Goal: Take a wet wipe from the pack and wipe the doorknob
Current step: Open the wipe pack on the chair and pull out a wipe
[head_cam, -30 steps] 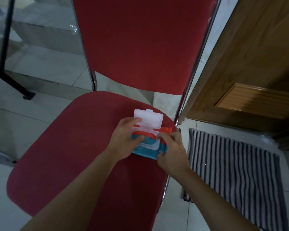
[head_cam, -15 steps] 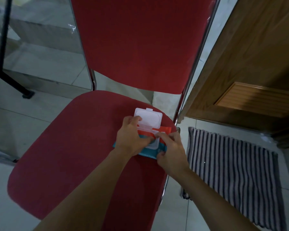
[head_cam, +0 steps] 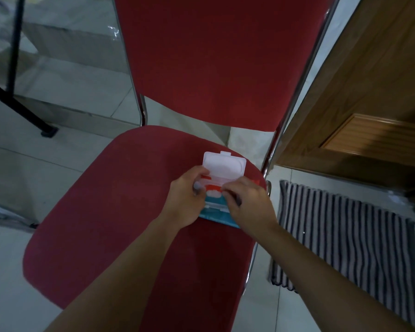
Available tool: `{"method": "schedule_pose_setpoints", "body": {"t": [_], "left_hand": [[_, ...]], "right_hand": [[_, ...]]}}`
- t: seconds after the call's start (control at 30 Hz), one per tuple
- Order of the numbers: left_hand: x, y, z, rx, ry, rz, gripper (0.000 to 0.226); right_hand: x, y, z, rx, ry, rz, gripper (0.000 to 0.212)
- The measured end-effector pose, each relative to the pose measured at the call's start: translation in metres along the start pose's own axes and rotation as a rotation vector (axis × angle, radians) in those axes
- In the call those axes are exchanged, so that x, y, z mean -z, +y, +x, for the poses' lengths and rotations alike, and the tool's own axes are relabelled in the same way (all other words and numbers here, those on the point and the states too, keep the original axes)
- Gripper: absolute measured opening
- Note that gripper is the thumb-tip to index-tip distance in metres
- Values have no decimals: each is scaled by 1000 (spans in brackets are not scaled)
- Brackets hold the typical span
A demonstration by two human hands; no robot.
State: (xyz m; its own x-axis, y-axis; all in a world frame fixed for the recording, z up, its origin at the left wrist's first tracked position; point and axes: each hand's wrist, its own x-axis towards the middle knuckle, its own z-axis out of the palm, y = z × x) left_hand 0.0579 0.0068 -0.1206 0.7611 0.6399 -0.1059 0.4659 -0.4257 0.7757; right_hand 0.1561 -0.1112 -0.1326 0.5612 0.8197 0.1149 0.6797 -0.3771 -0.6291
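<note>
A wet wipe pack, blue and orange, lies at the right rear of the red chair seat. Its white flip lid stands open and tilted back. My left hand presses on the pack's left side and holds it down. My right hand has its fingertips pinched at the pack's opening, where a bit of white wipe shows. Whether the fingers grip the wipe I cannot tell. No doorknob is in view.
The chair's red backrest and chrome frame rise behind the pack. A wooden door stands at the right, with a striped mat on the tiled floor below it. A black stand leg crosses the floor at the left.
My left hand has slid right over the pack, nearer the opening. My right fingertips have moved left onto the opening. The pack and its open lid stay in place.
</note>
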Motion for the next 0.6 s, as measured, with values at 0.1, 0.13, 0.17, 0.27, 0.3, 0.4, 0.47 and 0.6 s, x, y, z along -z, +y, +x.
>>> {"method": "schedule_pose_setpoints", "body": {"t": [0.1, 0.13, 0.17, 0.27, 0.3, 0.4, 0.47, 0.6], "left_hand": [[1, -1, 1, 25, -17, -31, 36], [2, -1, 1, 31, -19, -37, 37], [2, -1, 1, 34, -20, -40, 37], [3, 1, 3, 34, -32, -34, 40], [4, 1, 3, 33, -33, -32, 41], [4, 3, 3, 36, -37, -33, 42], [3, 4, 2, 30, -34, -30, 42], [4, 4, 2, 19, -38, -39, 43]], "right_hand": [[0, -2, 5, 34, -40, -129, 13], [0, -3, 6, 51, -30, -171, 13], [1, -4, 7, 78, -16, -205, 11], [1, -4, 9, 182, -26, -271, 16], [-1, -4, 10, 205, -45, -280, 18], [-4, -4, 13, 205, -118, -248, 15], [-6, -5, 13, 186, -142, -183, 10], [-6, -6, 10, 1, -74, 101, 9]]}}
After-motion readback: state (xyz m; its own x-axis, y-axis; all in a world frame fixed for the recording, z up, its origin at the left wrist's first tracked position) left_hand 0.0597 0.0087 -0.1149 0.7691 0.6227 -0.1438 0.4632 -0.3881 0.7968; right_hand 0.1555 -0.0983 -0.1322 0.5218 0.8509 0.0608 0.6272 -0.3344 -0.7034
